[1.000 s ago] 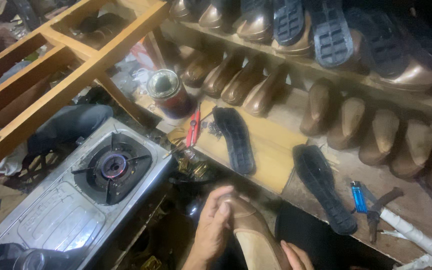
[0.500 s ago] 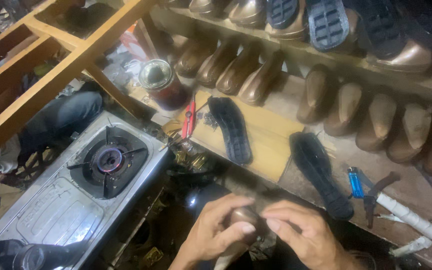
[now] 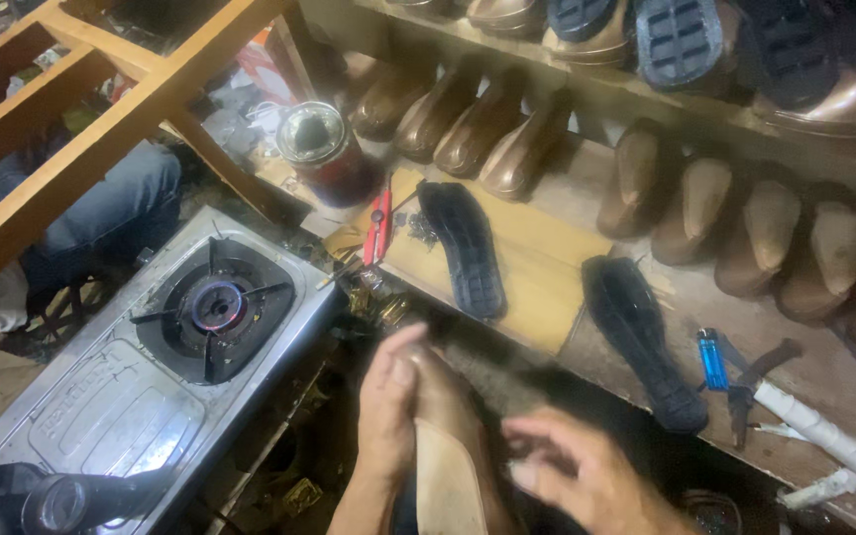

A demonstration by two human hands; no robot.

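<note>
My left hand [image 3: 390,408] wraps around the toe end of a brown shoe upper on a last [image 3: 446,446], low in the middle of the head view, its tan bottom facing up. My right hand [image 3: 575,466] hovers just right of the shoe, fingers apart and blurred, touching nothing that I can make out. Two black rubber soles lie on the bench beyond: one [image 3: 463,247] on a wooden board, another [image 3: 640,342] further right.
A steel gas stove [image 3: 151,367] with a lit burner [image 3: 217,305] stands at the left. A tin can [image 3: 321,151], red pliers [image 3: 379,222], a blue lighter [image 3: 712,359] and rows of brown shoes on lasts [image 3: 735,213] fill the bench. A wooden frame [image 3: 101,139] crosses top left.
The shoe has turned so its tan bottom faces up. My right hand came off the toe and moved right, while the left hand stayed on the toe.
</note>
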